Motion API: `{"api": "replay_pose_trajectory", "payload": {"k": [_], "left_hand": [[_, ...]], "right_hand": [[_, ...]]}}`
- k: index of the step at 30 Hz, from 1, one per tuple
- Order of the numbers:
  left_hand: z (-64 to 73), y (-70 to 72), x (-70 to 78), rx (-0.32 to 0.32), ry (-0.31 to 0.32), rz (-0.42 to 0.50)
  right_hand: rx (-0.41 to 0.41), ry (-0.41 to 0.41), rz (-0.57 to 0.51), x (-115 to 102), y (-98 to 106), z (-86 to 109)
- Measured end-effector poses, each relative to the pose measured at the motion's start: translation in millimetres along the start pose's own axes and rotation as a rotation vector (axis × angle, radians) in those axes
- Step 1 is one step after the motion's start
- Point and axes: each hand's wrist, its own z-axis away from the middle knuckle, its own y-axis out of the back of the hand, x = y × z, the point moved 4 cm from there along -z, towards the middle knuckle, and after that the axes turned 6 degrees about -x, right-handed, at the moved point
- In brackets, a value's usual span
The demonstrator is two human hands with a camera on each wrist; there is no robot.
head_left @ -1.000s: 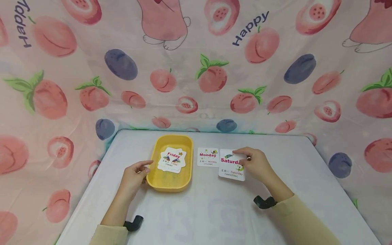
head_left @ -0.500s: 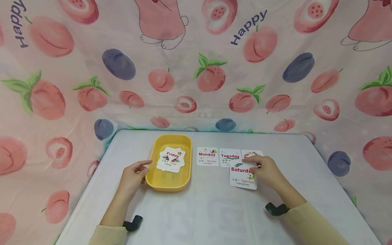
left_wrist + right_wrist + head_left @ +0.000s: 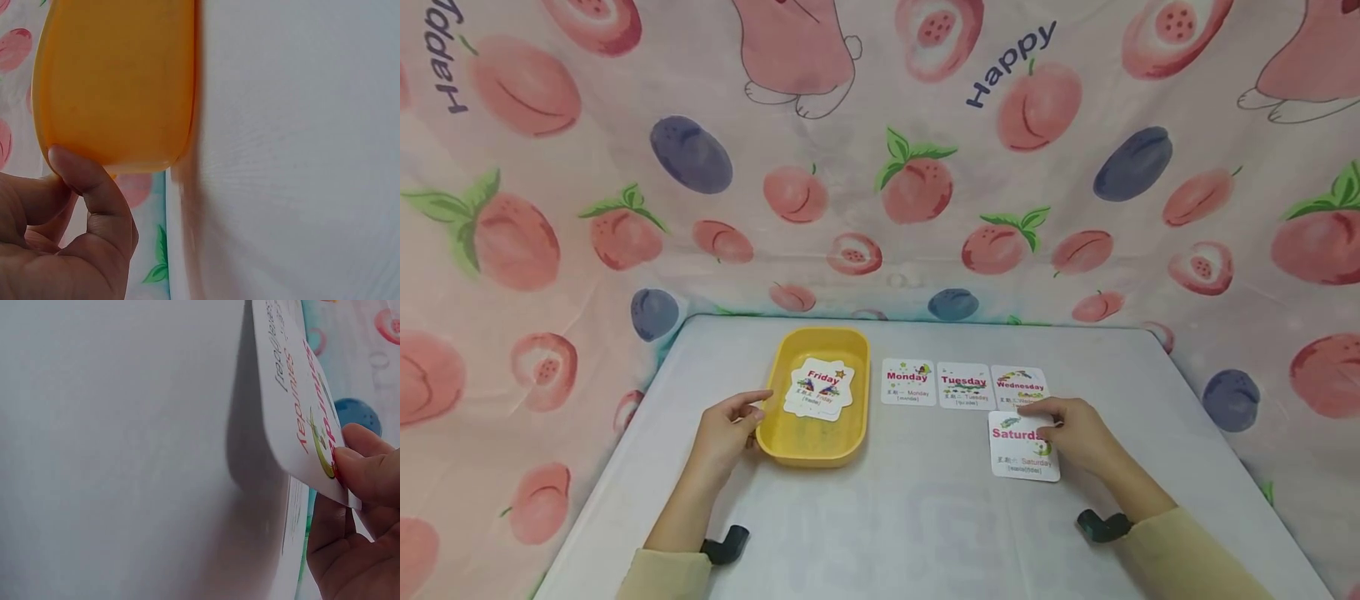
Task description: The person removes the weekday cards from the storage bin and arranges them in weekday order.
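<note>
My right hand (image 3: 1078,435) pinches a white Saturday card (image 3: 1022,454) by its right edge, thumb on the printed face. In the right wrist view the card (image 3: 297,400) tilts above the table and casts a shadow. Just beyond it lie a Monday card (image 3: 908,392), a Tuesday card (image 3: 964,398) and a Wednesday card (image 3: 1017,379) in a row. My left hand (image 3: 722,429) grips the near left rim of a yellow plastic tray (image 3: 811,454) between thumb and finger. Inside the tray, a star-edged Friday card (image 3: 820,390) tops a small stack of cards.
A white cloth covers the table (image 3: 910,525). Behind and around it hangs a pink curtain (image 3: 842,150) printed with peaches and plums. Each wrist wears a black camera mount (image 3: 726,546) that sticks out inward.
My right hand has carried the Saturday card right and toward me, off the row, uncovering the Tuesday card and most of the Wednesday card. My left hand stays on the tray.
</note>
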Motion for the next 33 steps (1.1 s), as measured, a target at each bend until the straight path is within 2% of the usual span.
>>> {"api": "replay_pose_trajectory", "payload": {"k": [11,26,33], "left_hand": [[-0.9,0.2,-1.4,-0.003,0.000,0.003],[-1.8,0.8,-0.8,-0.010,-0.001,0.009],[-1.6,0.8,-2.0,-0.012,-0.003,0.011]], "right_hand": [[-0.002,-0.057,0.001,12,3,2.5],[0.032,-0.104,0.010,12,4,2.9],[0.074,-0.057,0.036,11,3,3.0]]}}
